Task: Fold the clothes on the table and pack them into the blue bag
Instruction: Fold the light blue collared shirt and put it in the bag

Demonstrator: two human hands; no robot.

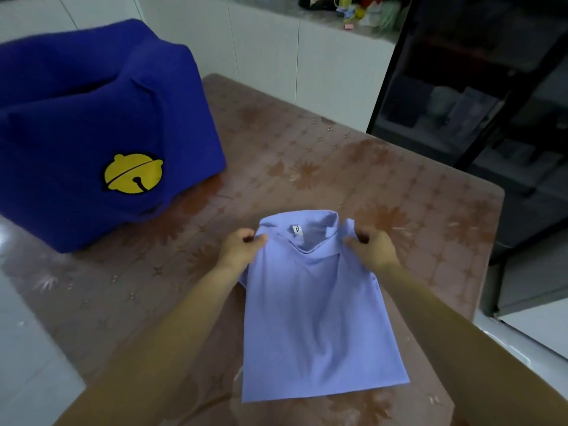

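A light blue collared shirt (316, 315) lies on the table in front of me, its sides folded in so it forms a narrow rectangle with the collar at the far end. My left hand (242, 245) pinches the shirt's left shoulder beside the collar. My right hand (370, 244) pinches the right shoulder. The blue bag (92, 118), soft fabric with a yellow bell patch on its front, stands at the far left of the table, its top slumped nearly closed.
The table (353, 167) has a brown floral cover and ends close on the right. A dark glass-door cabinet (479, 103) stands beyond its right edge. White cupboards (276, 50) with small clutter on top run along the back.
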